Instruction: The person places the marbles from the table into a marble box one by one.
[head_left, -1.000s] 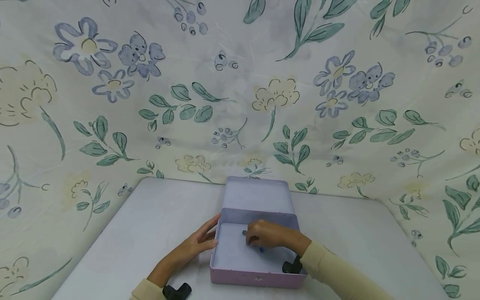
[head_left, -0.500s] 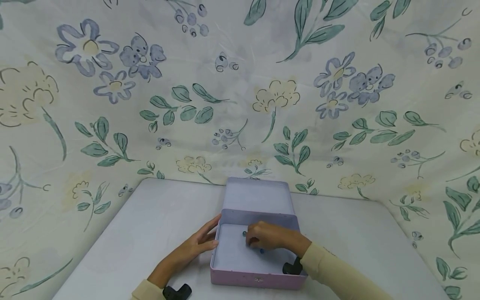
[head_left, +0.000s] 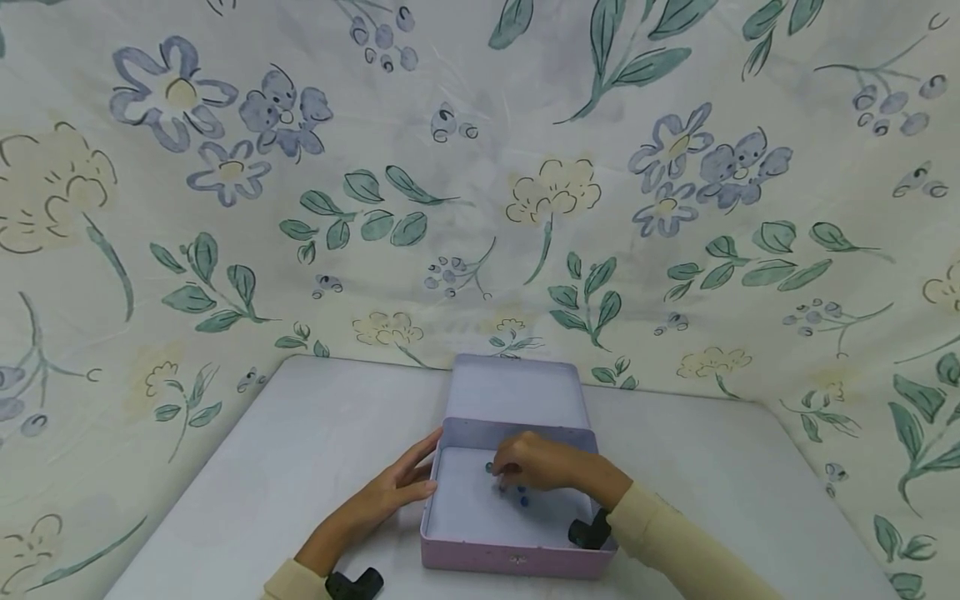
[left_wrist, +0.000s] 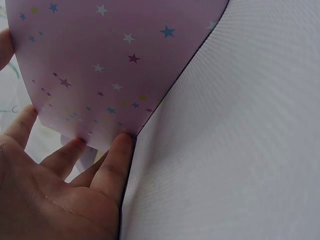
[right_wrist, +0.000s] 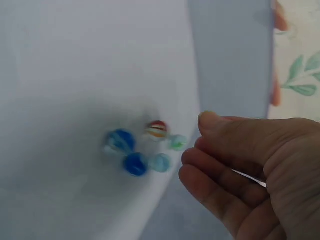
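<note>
An open lilac tin box (head_left: 517, 560) sits on the grey table (head_left: 315, 433), its lid (head_left: 513, 392) tipped back. My left hand (head_left: 405, 483) rests with straight fingers against the box's left outer wall, a pink star-printed surface (left_wrist: 100, 65) where the left hand (left_wrist: 80, 165) presses. My right hand (head_left: 525, 465) hovers inside the box with loosely curled fingers and holds nothing. Just in front of its fingertips (right_wrist: 192, 157) several glass marbles (right_wrist: 142, 147) lie on the box floor: blue, red-striped and green. In the head view the marbles (head_left: 517, 493) show below the hand.
A floral cloth (head_left: 480, 208) hangs behind and around the table. Black wrist mounts (head_left: 590, 533) show by both sleeves. The box's inner wall (right_wrist: 232, 55) stands close beyond the marbles, with left fingertips (right_wrist: 278, 20) past it.
My right hand has drawn slightly up and back, and more marbles now show on the box floor beneath it. The left hand and box have not moved.
</note>
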